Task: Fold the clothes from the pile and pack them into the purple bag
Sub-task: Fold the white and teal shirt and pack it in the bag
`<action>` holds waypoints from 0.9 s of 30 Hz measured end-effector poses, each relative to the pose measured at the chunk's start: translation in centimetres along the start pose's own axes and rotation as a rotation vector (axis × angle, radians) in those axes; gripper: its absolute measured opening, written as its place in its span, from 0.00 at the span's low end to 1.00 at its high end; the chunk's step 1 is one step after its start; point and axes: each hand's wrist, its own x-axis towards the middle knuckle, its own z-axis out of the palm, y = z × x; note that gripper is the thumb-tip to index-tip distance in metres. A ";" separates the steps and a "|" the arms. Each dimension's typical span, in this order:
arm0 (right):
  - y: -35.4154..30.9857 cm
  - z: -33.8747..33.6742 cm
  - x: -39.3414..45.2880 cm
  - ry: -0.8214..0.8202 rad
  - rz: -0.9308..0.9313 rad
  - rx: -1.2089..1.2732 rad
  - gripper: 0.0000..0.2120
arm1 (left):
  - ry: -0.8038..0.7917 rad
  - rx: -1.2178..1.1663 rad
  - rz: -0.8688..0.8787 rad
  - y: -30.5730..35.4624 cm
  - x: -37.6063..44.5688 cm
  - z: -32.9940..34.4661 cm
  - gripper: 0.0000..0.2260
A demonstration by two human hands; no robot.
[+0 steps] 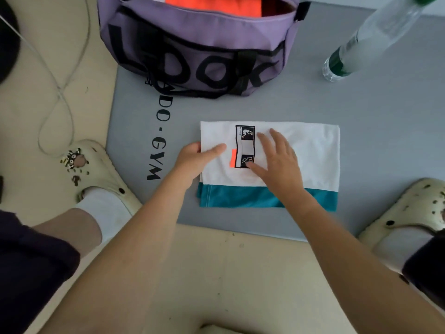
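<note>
Your left hand (192, 160) pinches the left edge of the folded shirt (301, 153), thumb on top and fingers curled under, while your right hand (277, 157) lies open and flat on its middle, fingers spread beside the black printed patch (244, 147). Shirt sits as a neat rectangle on the grey mat (373, 121), white above with a teal band along the near edge, just in front of the purple bag (192, 51), whose open top shows orange cloth (214, 4) inside.

The purple bag (192, 44) reads "LOOK", the grey mat (361, 141) "DO-GYM", and the folded shirt's patch (245, 146) "PLAYER".
</note>
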 end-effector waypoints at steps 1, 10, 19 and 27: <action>0.8 -0.2 -0.6 0.055 0.076 0.019 0.33 | -0.038 0.034 -0.008 -0.4 -0.2 0.1 0.09; 8.1 -1.5 -8.0 0.261 0.918 0.371 0.26 | 0.227 0.048 -0.090 -1.9 -2.0 1.4 0.17; 9.6 -3.5 -10.2 -0.032 0.830 0.808 0.16 | 0.247 0.156 -0.025 -3.3 -3.5 0.8 0.08; 10.1 -2.5 -12.1 -0.266 0.827 0.883 0.05 | 0.638 0.967 0.571 -2.4 -4.4 5.8 0.22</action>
